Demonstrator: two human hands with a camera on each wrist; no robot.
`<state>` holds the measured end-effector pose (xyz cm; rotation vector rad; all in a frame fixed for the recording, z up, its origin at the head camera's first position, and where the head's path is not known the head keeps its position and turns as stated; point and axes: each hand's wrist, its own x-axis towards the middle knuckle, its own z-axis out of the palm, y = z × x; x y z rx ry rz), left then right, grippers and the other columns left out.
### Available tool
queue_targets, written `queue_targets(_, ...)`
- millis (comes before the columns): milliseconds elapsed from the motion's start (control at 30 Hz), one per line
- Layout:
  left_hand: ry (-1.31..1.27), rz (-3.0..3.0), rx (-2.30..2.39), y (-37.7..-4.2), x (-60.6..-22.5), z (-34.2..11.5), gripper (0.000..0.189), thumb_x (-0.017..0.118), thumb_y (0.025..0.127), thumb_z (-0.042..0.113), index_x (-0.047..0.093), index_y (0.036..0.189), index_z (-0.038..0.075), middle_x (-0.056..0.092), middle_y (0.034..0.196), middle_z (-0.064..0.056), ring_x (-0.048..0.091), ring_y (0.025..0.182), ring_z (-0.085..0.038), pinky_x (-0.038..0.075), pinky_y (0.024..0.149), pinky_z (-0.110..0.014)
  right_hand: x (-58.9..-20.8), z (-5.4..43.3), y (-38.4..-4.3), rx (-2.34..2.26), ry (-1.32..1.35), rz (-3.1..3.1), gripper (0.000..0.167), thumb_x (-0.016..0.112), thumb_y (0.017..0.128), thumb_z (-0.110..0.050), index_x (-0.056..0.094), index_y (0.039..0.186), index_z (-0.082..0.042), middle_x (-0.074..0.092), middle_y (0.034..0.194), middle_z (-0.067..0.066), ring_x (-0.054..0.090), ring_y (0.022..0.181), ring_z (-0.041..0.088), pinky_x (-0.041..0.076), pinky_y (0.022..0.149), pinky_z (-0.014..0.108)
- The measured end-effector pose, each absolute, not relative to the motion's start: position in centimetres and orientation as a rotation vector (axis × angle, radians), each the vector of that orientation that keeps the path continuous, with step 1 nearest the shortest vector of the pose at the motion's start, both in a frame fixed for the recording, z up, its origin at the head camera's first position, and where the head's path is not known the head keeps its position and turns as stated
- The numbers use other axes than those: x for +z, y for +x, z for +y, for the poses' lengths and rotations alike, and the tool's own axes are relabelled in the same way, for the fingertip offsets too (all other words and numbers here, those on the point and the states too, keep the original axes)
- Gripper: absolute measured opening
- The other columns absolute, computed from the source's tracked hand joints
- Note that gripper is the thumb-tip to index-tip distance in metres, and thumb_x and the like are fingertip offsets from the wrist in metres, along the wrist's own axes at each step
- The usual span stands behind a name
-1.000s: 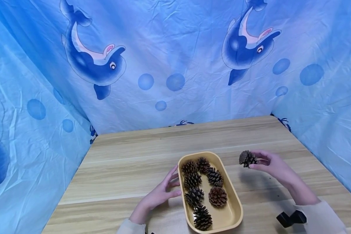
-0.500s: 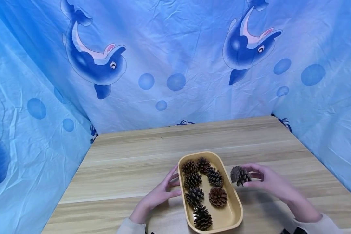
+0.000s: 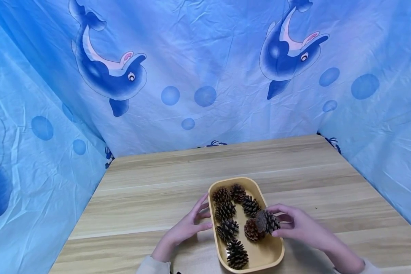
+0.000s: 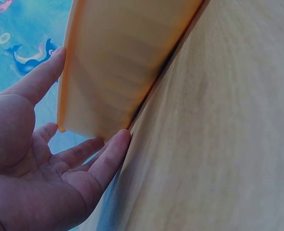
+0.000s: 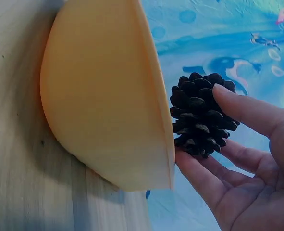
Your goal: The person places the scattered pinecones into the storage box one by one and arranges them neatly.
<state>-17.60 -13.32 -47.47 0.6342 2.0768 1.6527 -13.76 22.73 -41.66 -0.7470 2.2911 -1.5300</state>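
A yellow rectangular tray (image 3: 263, 262) with rounded corners stands on the table, with several brown pine cones (image 3: 227, 230) inside, mostly along its left side. My right hand (image 3: 294, 224) pinches another pine cone (image 3: 267, 221) between thumb and fingers over the tray's right rim. In the head view this cone partly covers a reddish-brown cone (image 3: 252, 230) in the tray. The right wrist view shows the held pine cone (image 5: 202, 115) at rim height, beside the tray wall (image 5: 103, 96). My left hand (image 3: 188, 226) touches the tray's left side with fingers extended, thumb near the rim in the left wrist view.
The wood-grain table (image 3: 140, 198) reaches back to a blue curtain (image 3: 191, 57) printed with dolphins and bubbles. More curtain hangs at the left and right sides. A small dark speck (image 3: 316, 208) lies on the table right of the tray.
My right hand has carried the pine cone left and toward me, from beside the tray to over its right rim. My left hand and the tray have stayed in place.
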Motion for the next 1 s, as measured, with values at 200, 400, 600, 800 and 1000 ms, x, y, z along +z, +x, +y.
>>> queue_targets(200,0.648,2.084,1.647,-17.7,-47.5,-13.3,0.093,0.064,0.092,0.016,-0.001,0.157,0.023,0.016,0.157,-0.030,0.037,0.136,-0.048,0.044,0.108,-0.051,-41.6,21.9,-13.1,-1.403,-0.768,2.398,0.064,0.074,0.081,-0.031,0.052,0.133,0.000,0.054,0.132,0.029,0.064,0.112,0.025,0.057,0.091,0.029)
queue_targets(400,0.651,2.080,1.646,-17.7,-47.6,-13.4,0.093,0.064,0.092,0.016,-0.001,0.157,0.024,0.016,0.157,-0.031,0.036,0.136,-0.048,0.044,0.108,-0.051,-41.8,21.4,-12.6,-1.309,-0.848,2.507,0.060,0.074,0.079,-0.036,0.057,0.128,-0.007,0.061,0.126,0.017,0.062,0.113,0.027,0.057,0.088,0.043)
queue_targets(600,0.658,2.080,1.649,-17.7,-47.6,-13.4,0.092,0.064,0.092,0.016,-0.001,0.157,0.025,0.016,0.157,-0.031,0.037,0.136,-0.048,0.045,0.108,-0.050,-42.0,20.9,-11.7,-1.053,-0.922,2.730,0.058,0.076,0.076,-0.037,0.058,0.127,-0.017,0.063,0.121,0.005,0.064,0.102,0.017,0.060,0.081,0.030)
queue_targets(800,0.656,2.076,1.652,-17.7,-47.6,-13.4,0.092,0.064,0.092,0.016,-0.002,0.157,0.025,0.016,0.157,-0.030,0.036,0.137,-0.048,0.044,0.108,-0.051,-42.0,20.4,-11.3,-0.891,-0.929,2.793,0.058,0.078,0.074,-0.035,0.060,0.127,-0.020,0.064,0.125,0.004,0.064,0.106,0.024,0.058,0.085,0.040)
queue_targets(1000,0.655,2.069,1.655,-17.6,-47.5,-13.4,0.093,0.064,0.092,0.016,-0.002,0.157,0.025,0.015,0.157,-0.031,0.035,0.137,-0.048,0.043,0.109,-0.051,-42.2,20.1,-11.0,-0.793,-0.970,2.783,0.058,0.077,0.075,-0.040,0.060,0.127,-0.021,0.064,0.127,0.004,0.061,0.113,0.032,0.053,0.092,0.052)
